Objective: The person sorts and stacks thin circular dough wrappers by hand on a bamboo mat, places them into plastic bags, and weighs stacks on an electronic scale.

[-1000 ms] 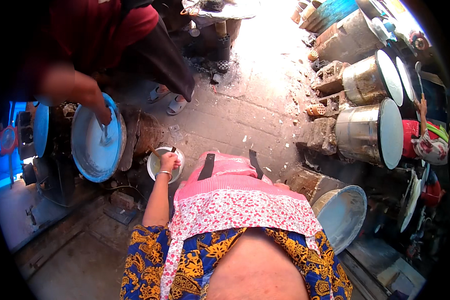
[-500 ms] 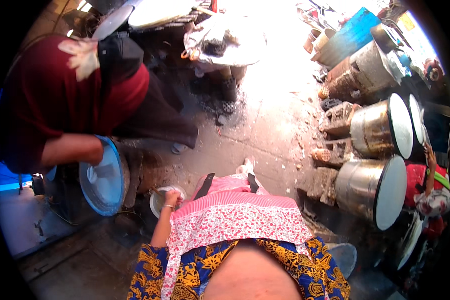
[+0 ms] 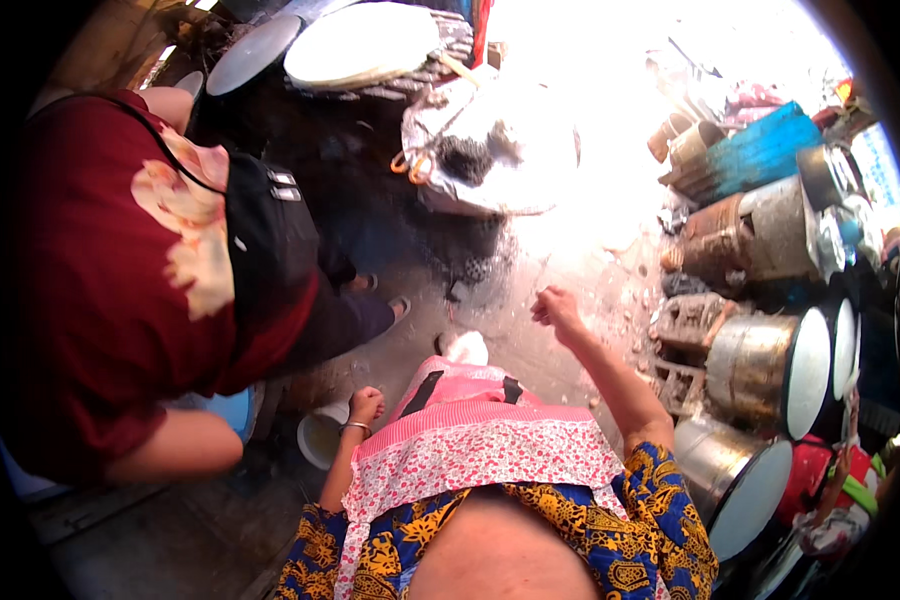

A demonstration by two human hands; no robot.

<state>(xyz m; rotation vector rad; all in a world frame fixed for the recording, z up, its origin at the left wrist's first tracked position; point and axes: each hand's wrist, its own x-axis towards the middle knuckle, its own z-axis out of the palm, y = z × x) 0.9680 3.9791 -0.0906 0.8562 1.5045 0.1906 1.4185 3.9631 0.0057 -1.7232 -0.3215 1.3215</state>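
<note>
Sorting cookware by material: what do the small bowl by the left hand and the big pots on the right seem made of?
Small bowl: pale, smooth, matte; likely plastic or enamel, unclear. Big pots: dull grey metal, probably aluminium, with a brushed sheen and scorched patches; their lids look white-enamelled.

Ground (image 3: pixel 530 270): bare packed earth, dusty, sunlit at centre. Directly on it: white bowl (image 3: pixel 320 438) at lower left; rubble blocks (image 3: pixel 685 350) propping large metal pots (image 3: pixel 760 365) at right.

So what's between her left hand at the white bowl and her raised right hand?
In the head view, the pink apron over her lap and a white shoe lie between the left hand by the white bowl and the right hand.
</note>
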